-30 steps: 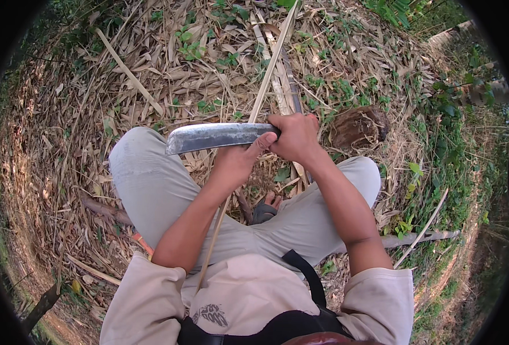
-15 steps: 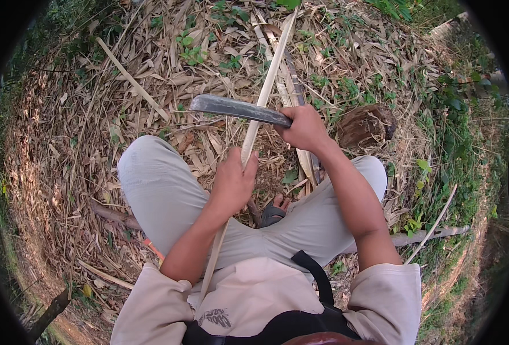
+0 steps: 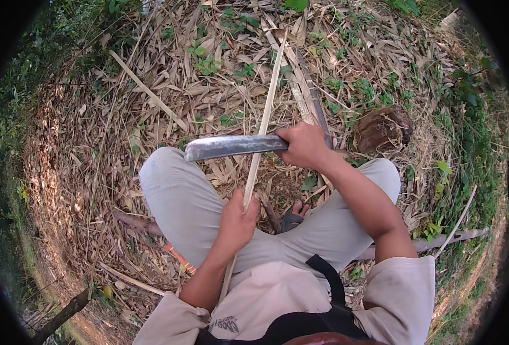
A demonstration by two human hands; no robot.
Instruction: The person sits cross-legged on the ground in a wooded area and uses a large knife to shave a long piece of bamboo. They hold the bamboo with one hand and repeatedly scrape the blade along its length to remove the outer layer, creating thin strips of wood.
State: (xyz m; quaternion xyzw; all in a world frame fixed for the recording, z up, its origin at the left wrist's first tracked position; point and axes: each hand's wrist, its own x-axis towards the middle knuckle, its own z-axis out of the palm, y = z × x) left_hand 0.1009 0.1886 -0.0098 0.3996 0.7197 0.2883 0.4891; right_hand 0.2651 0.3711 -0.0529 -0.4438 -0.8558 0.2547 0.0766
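Note:
My left hand [image 3: 238, 219] is wrapped round a long pale strip of split bamboo or wood [image 3: 270, 95], which slants up and away from me past the hand. Its lower end runs back under my left forearm to my shirt. In my right hand [image 3: 305, 145] is the handle of a machete [image 3: 231, 147] with a broad, dark, blunt-ended blade. The blade points left and lies across the strip, above my left hand. Whether its edge touches the strip I cannot tell. The machete's handle is mostly hidden in my fist.
Dry leaves cover the ground. Beyond my right hand lie long split poles [image 3: 306, 86]; a cut stump [image 3: 382, 129] stands to their right. Another pale strip [image 3: 148, 91] lies at far left. A branch [image 3: 427, 244] lies by my right knee, and an orange object [image 3: 180, 259] by my left forearm.
Both hands have come nearer to my body, the left one drawing the strip back with it. The machete blade has come down the picture and tilted, its tip now lower than its handle.

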